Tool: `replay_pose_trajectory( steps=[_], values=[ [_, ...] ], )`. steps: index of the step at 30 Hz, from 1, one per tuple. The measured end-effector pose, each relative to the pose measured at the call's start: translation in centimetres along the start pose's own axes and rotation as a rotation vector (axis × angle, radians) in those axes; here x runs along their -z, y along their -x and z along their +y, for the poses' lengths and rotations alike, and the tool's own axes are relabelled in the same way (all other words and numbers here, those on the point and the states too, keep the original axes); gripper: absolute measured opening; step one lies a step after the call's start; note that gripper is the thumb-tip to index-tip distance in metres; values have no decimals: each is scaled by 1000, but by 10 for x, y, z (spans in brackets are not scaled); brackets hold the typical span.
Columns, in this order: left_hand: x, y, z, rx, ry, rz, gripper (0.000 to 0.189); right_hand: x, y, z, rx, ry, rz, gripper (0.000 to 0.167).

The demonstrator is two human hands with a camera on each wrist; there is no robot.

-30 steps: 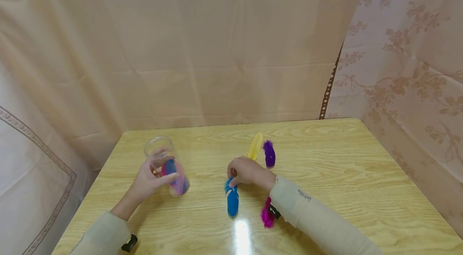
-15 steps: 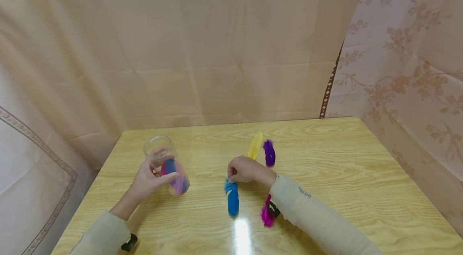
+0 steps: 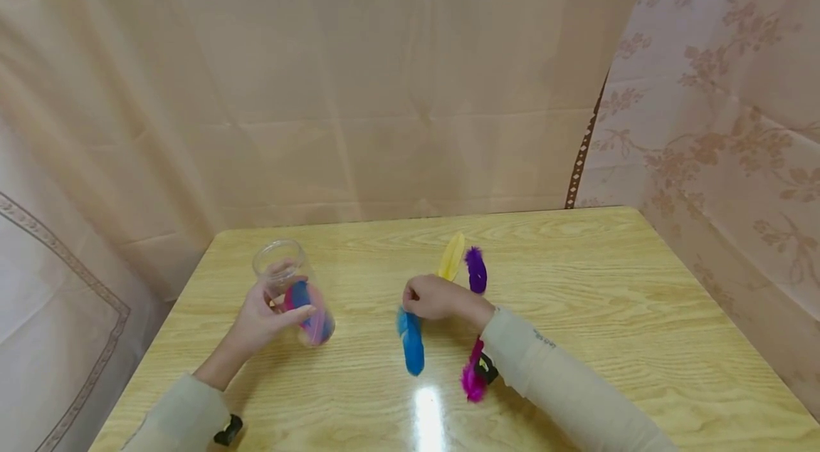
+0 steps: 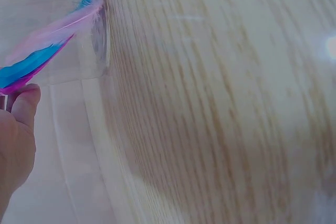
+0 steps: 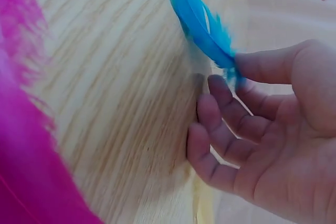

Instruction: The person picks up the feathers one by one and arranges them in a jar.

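Note:
My left hand (image 3: 264, 313) grips a clear plastic cup (image 3: 280, 263), tilted, at the left of the table. Inside the cup lie pink and blue feathers (image 4: 52, 38). At the middle of the table my right hand (image 3: 435, 297) pinches a blue feather (image 3: 413, 349) by its fluffy end between thumb and index finger. In the right wrist view the other fingers (image 5: 210, 108) curl loosely below the blue feather (image 5: 197, 24), close to the tabletop.
Behind my right hand lie a yellow feather (image 3: 452, 256) and a purple feather (image 3: 476, 270). A magenta feather (image 3: 473, 384) lies partly under my right wrist. The wooden table (image 3: 608, 295) has curtains (image 3: 384, 117) behind it and at both sides.
My right hand has taken the blue feather between its fingertips, and the feather has risen slightly. The left hand and the cup have hardly moved.

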State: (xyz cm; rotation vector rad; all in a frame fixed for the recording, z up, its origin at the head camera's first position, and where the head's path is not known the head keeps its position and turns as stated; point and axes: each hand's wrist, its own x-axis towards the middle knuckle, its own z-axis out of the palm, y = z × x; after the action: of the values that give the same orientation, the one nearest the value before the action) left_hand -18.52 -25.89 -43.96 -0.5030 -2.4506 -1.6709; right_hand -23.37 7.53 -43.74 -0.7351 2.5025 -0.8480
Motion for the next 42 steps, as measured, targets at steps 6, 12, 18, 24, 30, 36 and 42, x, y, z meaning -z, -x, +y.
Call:
replay_pose_trajectory(
  steps=[6,12,18,24,30,36,42],
  values=[
    [0,1,1,-7,15,-5,74,4,-3,0,-17,-195,53,10],
    [0,2,0,-9,-7,4,74,10,-5,-6,-9,-334,86,10],
    [-1,2,0,-2,-11,11,75,13,-6,-6,50,-383,122,12],
    [-1,2,1,4,-3,11,75,16,-5,-7,64,-400,154,11],
    [-1,2,-1,2,-17,7,75,19,-6,-10,122,-425,221,11],
    [1,0,-3,-1,-16,1,74,21,-9,-12,179,-516,258,22],
    [1,-1,-3,1,-25,0,75,24,-9,-17,199,-631,233,35]
  ],
)
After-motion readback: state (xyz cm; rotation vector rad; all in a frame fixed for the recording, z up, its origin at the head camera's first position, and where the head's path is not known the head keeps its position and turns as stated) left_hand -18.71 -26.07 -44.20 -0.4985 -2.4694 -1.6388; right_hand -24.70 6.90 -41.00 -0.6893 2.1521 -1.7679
